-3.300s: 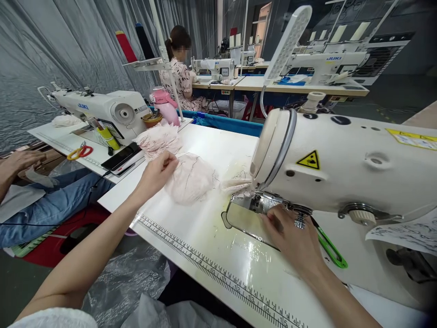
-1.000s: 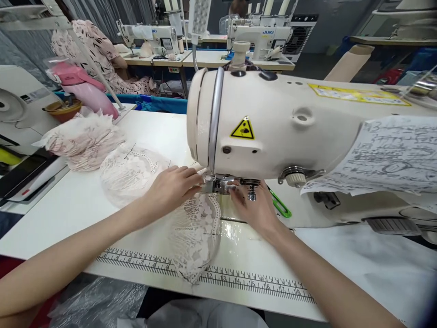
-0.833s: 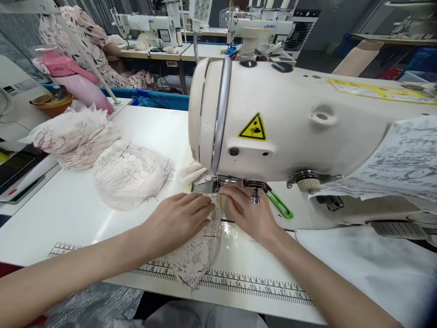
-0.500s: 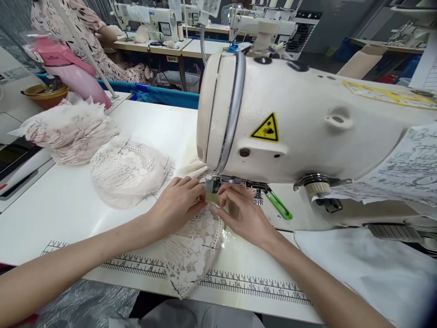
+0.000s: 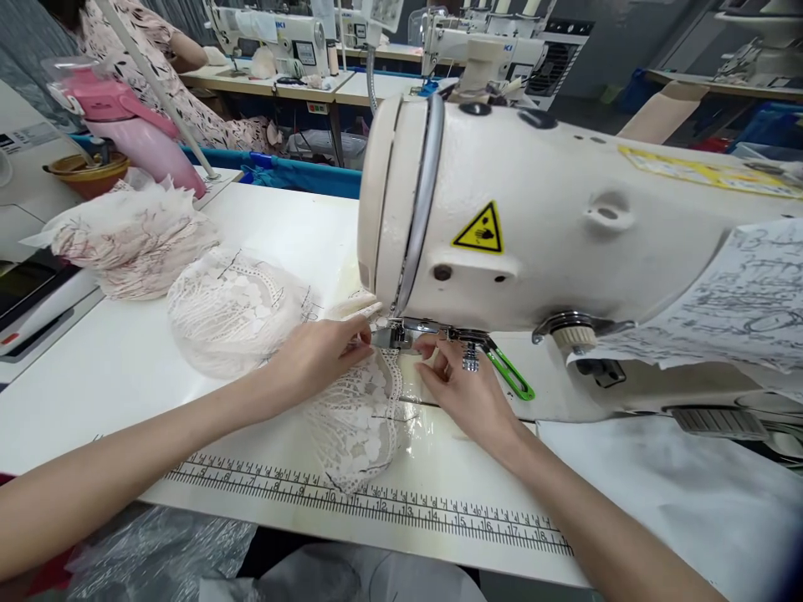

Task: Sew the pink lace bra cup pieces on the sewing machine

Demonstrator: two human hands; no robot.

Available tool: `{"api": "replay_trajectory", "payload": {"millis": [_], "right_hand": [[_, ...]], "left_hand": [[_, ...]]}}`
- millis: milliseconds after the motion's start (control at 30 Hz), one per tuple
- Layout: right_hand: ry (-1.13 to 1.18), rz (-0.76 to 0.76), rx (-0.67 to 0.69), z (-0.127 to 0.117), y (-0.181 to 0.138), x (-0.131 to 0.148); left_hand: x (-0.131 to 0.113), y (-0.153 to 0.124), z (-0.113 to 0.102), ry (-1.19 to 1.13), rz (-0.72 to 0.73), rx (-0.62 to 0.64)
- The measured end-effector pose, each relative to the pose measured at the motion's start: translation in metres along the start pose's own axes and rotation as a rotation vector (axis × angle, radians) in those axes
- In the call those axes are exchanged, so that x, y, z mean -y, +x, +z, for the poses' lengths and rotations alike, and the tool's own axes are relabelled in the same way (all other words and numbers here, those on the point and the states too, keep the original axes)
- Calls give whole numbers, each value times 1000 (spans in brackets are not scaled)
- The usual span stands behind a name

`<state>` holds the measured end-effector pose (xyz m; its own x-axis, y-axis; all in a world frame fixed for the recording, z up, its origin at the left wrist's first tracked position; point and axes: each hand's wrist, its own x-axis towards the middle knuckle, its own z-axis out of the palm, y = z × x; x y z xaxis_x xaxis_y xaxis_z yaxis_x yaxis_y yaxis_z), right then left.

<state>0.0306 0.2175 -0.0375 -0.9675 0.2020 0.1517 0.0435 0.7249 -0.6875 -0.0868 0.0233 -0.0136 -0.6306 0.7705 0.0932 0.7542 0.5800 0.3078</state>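
Observation:
A cream lace piece [image 5: 360, 418], shaped like a cup with a scalloped trim along its right edge, lies under the presser foot [image 5: 396, 336] of a white sewing machine [image 5: 502, 226]. My left hand [image 5: 323, 355] is closed in a pinch at the lace's upper left, just beside the foot. To the right of the foot, my right hand [image 5: 467, 385] has bent fingers, with a gap between thumb and forefinger. Nothing shows in that gap. Part of the lace's top is hidden by the left fingers and the machine.
Another lace cup [image 5: 229, 313] and a bundle of pale fabric [image 5: 135, 238] lie on the left. A green-handled tool [image 5: 511, 374] rests right of the needle area. A ruler strip [image 5: 432, 517] runs along the front edge. A pink bottle [image 5: 125, 125] stands behind; a person [image 5: 150, 75] sits beyond.
The lace has moved away from me, up toward the presser foot. My left hand has shifted slightly left; my right hand has moved right, away from the lace edge.

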Motion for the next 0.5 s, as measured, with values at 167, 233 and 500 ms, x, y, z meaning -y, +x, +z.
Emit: {"api": "replay_trajectory", "payload": {"millis": [167,233,500], "right_hand": [[-476,-451,-97,3,-5,-4],[-572,-492,-88,3,-7,-3],[-867,-447,-75,8,-9,-6]], "left_hand": [[-15,-10,6,242,349,-173],[-21,-18,15,247,490,-159],[-23,-19,37,415,517,-271]]}}
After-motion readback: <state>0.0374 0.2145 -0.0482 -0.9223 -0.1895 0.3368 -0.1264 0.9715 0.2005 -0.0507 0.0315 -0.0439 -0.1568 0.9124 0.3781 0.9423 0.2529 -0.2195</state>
